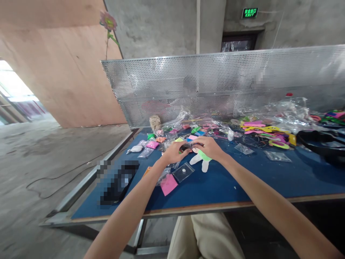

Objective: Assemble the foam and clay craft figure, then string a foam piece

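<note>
The two hands meet over the middle of the blue worktop (242,183), knuckles up and fingers curled shut. The left hand (175,153) pinches the near end of a small dark strip (187,146), which runs across to the right hand (210,146). The right hand is closed over the top of a foam figure (201,159). The figure hangs out from under that hand towards 6 o'clock, its lower end resting on the worktop. It is a flat, soft-edged cutout, mostly white, with a bright green band across its body and two stubby white limbs splayed at 5 and 8 o'clock. Its head end is hidden by the fingers. At 7 o'clock from the hands lie a clear bag (183,172) with a white dot inside and, just beyond it, a pink square (169,184). A litter of small coloured packets (161,138) spreads from 10 to 12 o'clock. At 2 o'clock sits a heap of yellow and pink foam shapes (264,130) under crumpled plastic, with a black tray (320,142) at 3 o'clock. A perforated metal screen (215,82) stands along the far edge.
</note>
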A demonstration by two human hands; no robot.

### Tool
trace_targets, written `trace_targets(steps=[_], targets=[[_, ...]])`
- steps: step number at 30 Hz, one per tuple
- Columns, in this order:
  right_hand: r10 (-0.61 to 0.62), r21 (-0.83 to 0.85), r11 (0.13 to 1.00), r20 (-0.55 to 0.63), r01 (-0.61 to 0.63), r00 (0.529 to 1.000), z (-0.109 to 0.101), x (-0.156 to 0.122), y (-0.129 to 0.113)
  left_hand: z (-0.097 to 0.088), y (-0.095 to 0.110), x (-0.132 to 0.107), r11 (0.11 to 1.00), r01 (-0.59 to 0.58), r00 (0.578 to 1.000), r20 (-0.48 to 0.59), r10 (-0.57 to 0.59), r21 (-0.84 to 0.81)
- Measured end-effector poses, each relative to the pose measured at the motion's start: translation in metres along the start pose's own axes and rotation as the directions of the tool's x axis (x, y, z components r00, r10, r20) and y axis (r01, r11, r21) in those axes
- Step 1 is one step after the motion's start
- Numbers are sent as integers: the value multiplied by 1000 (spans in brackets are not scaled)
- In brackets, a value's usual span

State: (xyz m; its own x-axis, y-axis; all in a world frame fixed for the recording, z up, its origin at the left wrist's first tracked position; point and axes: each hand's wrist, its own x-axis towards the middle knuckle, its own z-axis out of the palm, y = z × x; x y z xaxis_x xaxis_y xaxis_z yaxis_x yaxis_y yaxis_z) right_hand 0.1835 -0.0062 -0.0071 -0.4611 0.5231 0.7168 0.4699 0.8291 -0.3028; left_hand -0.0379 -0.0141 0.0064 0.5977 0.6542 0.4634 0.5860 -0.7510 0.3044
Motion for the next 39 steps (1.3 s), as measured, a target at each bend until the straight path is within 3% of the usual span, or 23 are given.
trace_targets(steps=[6,11,13,16,18,22,28,32,35,39], targets=[[-187,-210,958,46,193,981,-6,0,-5,-3,16,1,969,57,998,39,-49,-240],[-69,-68,995,49,73,996,-9,1,-9,-3,5,6,992,37,998,-40,-42,-122],[59,49,997,-62,-56,996,-11,1,-2,-5,-8,6,997,72,996,-48,-73,-29],[256,214,958,-350,-189,901,-17,0,15,-10,-32,1,969,187,982,-59,-180,160],[293,233,949,-409,-211,864,-23,-1,27,-15,-45,-3,943,234,972,-63,-225,236],[224,98,974,-309,-203,924,-28,-3,36,-16,-54,-6,907,307,952,-92,-292,287],[70,-2,997,-192,-71,979,-24,-2,23,-8,-50,-6,891,386,922,-133,-363,239],[86,38,996,-56,-84,995,-22,-3,20,-6,-51,-6,884,397,918,-120,-379,244],[118,80,990,-23,-116,993,-23,-4,21,-7,-51,-6,881,404,915,-122,-386,245],[128,163,978,4,-127,992,-24,-4,19,-12,-43,-5,898,350,927,-234,-292,266]])
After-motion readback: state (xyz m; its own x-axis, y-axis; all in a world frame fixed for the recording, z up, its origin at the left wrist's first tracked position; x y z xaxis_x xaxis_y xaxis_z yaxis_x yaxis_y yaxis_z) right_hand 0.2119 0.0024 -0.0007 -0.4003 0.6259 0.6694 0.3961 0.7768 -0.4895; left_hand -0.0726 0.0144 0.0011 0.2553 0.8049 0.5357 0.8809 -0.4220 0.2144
